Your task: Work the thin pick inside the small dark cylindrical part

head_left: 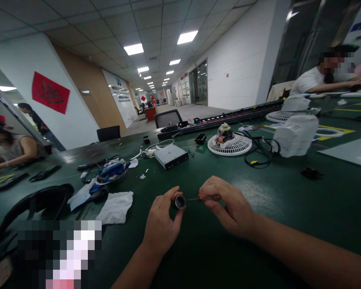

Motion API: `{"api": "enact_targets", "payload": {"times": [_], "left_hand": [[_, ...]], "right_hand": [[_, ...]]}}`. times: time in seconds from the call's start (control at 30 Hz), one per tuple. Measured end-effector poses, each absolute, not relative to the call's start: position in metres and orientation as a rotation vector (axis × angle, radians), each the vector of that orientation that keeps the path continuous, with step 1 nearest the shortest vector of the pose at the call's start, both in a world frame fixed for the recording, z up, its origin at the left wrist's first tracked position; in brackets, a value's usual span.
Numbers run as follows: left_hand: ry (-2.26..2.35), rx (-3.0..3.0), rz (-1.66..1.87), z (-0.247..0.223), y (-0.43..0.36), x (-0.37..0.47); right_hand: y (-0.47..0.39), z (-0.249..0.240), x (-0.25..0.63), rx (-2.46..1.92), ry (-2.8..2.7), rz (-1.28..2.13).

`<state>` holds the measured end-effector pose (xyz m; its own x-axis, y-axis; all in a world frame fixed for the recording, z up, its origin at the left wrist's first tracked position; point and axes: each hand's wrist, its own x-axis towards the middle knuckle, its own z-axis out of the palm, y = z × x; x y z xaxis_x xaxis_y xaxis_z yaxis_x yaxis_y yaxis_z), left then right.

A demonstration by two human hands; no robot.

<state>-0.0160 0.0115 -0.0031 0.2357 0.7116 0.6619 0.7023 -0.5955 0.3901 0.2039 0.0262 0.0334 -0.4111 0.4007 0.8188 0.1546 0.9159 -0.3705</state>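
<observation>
My left hand [162,218] is closed around a small dark cylindrical part [179,202] with a hollow, metal-rimmed end turned toward me. In my right hand [227,202] is a screwdriver [200,198] with a thin shaft and a partly red handle, mostly covered by my fingers. Its shaft points left and reaches the side of the cylindrical part; whether the tip touches it I cannot tell. Both hands are above the dark green table [210,257].
Beyond my hands lie an optical drive [171,155], a white fan grille with a motor [229,143] and a white housing [296,136]. Left are a white cloth [116,207], a bowl with blue gloves [112,170] and black headphones [33,202]. People sit at both sides.
</observation>
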Motion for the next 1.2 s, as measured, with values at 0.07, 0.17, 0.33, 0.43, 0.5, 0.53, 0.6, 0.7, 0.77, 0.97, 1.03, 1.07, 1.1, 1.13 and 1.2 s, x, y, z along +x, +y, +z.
{"api": "enact_targets", "payload": {"times": [0.07,0.17,0.33,0.43,0.5,0.53,0.6,0.7,0.77,0.97,1.03,1.07,1.1,1.13,1.2], "left_hand": [[1.404,2.478,1.305,-0.0027,0.0116,-0.0159],[1.392,2.493,1.284,-0.0019,0.0109,-0.0159],[1.403,2.496,1.287,-0.0015,0.0104,-0.0159],[1.399,2.503,1.279,-0.0023,0.0105,-0.0155],[1.394,2.503,1.292,-0.0028,0.0107,-0.0153],[1.395,2.503,1.297,-0.003,0.0108,-0.0152],[1.406,2.501,1.305,-0.003,0.011,-0.015],[1.404,2.508,1.283,-0.0027,0.011,-0.0146],[1.392,2.51,1.271,-0.0028,0.0106,-0.0143],[1.39,2.492,1.248,-0.0039,0.0096,-0.0148],[1.38,2.499,1.231,-0.0038,0.0099,-0.0149],[1.378,2.499,1.234,-0.0037,0.0101,-0.0149],[1.377,2.498,1.24,-0.0036,0.0102,-0.0149],[1.381,2.495,1.25,-0.0036,0.0103,-0.0149],[1.388,2.49,1.27,-0.0034,0.0099,-0.0149]], "right_hand": [[0.026,0.0335,0.2035,-0.364,-2.008,0.311],[0.0259,0.033,0.2025,-0.317,-2.03,0.321],[0.0258,0.0319,0.2011,-0.406,-2.015,0.25],[0.0253,0.031,0.2011,-0.374,-2.016,0.305],[0.025,0.0301,0.2012,-0.346,-2.018,0.315],[0.0248,0.0297,0.2014,-0.35,-2.015,0.301],[0.0247,0.0292,0.2015,-0.384,-2.006,0.261],[0.0248,0.029,0.2012,-0.387,-2.015,0.247],[0.0248,0.029,0.2008,-0.351,-2.018,0.26],[0.0239,0.0298,0.2,-0.424,-1.994,0.225],[0.0234,0.0307,0.1999,-0.37,-2.01,0.245],[0.0232,0.0311,0.1998,-0.349,-2.019,0.239],[0.0231,0.0314,0.1998,-0.344,-2.028,0.22],[0.0231,0.0315,0.1999,-0.357,-2.033,0.195],[0.0235,0.0313,0.2004,-0.407,-2.026,0.168]]}}
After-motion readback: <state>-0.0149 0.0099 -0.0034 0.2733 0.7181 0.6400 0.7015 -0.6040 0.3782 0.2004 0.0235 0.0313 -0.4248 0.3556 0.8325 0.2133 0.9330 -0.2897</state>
